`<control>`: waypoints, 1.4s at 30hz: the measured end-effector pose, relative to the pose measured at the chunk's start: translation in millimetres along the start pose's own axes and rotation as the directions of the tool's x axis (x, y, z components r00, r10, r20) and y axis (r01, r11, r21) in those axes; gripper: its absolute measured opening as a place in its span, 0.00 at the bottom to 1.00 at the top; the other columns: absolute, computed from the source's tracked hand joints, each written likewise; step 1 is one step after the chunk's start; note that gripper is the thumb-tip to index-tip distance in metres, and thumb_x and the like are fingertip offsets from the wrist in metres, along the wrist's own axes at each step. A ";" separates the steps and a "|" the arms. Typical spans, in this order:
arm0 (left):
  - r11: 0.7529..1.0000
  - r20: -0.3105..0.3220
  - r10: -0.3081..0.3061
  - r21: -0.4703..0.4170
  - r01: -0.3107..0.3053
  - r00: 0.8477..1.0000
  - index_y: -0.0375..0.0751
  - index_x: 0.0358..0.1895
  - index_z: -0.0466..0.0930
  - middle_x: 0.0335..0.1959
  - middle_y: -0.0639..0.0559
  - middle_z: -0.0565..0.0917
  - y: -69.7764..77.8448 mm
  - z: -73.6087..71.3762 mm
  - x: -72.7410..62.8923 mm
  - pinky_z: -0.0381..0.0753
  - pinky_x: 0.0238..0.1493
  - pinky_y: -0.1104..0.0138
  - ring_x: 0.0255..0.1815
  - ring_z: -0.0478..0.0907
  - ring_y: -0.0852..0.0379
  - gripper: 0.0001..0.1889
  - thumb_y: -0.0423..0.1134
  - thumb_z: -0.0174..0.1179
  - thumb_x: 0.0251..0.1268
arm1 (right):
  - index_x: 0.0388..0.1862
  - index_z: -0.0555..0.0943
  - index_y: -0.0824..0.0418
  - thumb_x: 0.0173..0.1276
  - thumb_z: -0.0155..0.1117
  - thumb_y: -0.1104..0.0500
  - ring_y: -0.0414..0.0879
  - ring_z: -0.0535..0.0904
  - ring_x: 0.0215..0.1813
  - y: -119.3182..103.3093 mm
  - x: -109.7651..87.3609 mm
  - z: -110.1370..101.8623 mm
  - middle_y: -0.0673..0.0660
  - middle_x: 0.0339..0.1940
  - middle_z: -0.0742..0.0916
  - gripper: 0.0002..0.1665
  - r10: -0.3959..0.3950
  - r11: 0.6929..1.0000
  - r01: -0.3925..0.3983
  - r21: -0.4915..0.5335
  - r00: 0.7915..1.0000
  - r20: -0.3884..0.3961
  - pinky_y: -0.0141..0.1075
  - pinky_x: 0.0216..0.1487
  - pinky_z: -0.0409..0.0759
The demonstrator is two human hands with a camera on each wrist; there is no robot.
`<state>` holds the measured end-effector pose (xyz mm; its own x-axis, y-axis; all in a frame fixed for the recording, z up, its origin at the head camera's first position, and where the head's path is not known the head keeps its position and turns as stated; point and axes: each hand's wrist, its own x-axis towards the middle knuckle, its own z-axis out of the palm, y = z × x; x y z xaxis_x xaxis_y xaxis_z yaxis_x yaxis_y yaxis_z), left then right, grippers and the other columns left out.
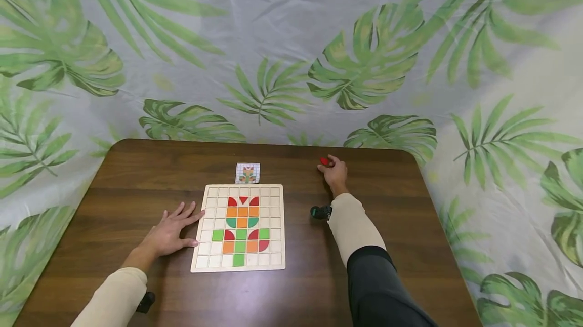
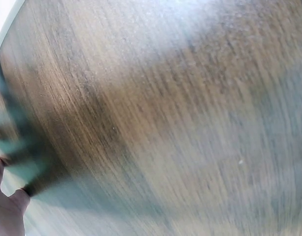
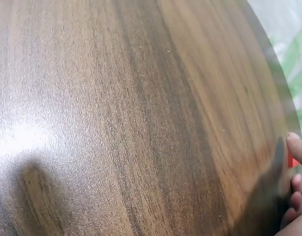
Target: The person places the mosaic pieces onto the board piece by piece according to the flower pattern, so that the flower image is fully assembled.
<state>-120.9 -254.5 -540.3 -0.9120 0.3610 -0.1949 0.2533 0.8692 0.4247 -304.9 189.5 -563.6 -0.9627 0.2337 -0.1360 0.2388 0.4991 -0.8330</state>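
A wooden grid board (image 1: 275, 261) lies flat on the table, with red, orange, green and teal tiles forming a flower pattern in its squares. My left hand (image 1: 169, 233) is spread at the board's left edge, thumb and fingertips touching the rim. Toward the far right of the table, my right hand (image 1: 336, 172) pinches a small red piece (image 1: 324, 161) between thumb and finger. Only a sliver of that red piece (image 3: 290, 161) shows in the right wrist view; its shape is mostly hidden. Part of the left hand (image 2: 8, 211) enters the left wrist view at the lower left.
Behind the board lies a small printed card (image 1: 248, 173) showing a flower pattern on a grid. The brown wooden table (image 1: 319, 286) ends in rounded far corners. A leaf-patterned cloth (image 1: 282, 38) hangs behind it and at the sides.
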 end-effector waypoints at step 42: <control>1.000 0.013 -0.021 0.008 0.021 1.000 0.49 0.72 0.64 0.74 0.35 0.57 0.3 -2.0 0.7 0.44 0.65 0.31 0.74 0.47 0.30 0.45 0.61 0.67 0.49 | 0.40 0.83 0.66 0.61 0.67 0.66 0.54 0.84 0.40 3.0 -30.6 0.9 0.62 0.36 0.87 0.08 -0.079 0.997 0.079 0.008 0.997 -0.012 0.43 0.45 0.80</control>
<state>-122.1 -254.7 -538.5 -0.9127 0.3473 -0.2154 0.2370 0.8792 0.4134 -274.8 183.1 -562.4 -0.9771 0.2032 -0.0635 0.1609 0.5094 -0.8453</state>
